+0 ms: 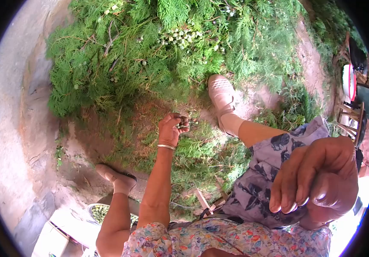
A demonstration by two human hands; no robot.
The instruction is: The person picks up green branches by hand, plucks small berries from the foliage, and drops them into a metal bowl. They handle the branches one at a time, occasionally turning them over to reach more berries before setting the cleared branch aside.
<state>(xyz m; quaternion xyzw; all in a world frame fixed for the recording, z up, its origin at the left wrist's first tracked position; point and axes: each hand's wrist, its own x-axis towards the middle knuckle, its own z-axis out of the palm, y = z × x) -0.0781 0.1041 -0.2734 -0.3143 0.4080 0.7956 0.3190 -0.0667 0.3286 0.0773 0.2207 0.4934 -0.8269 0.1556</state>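
My left hand, a band at its wrist, reaches low over the leafy ground. Its fingers are curled round a few small green cones, with dark bits among them. Close to the camera, my right hand is raised over my patterned trousers, fingers bent and drawn in towards the thumb. What it holds, if anything, is hidden. In front of me lies a big heap of green conifer branches, flat scaly sprays bearing pale green cones in clusters.
A bowl of green cones stands beside my left leg. One shoe touches the heap's near edge; the other shoe is at left. A pale wall runs along the left. Wooden furniture and a red-rimmed basin are at right.
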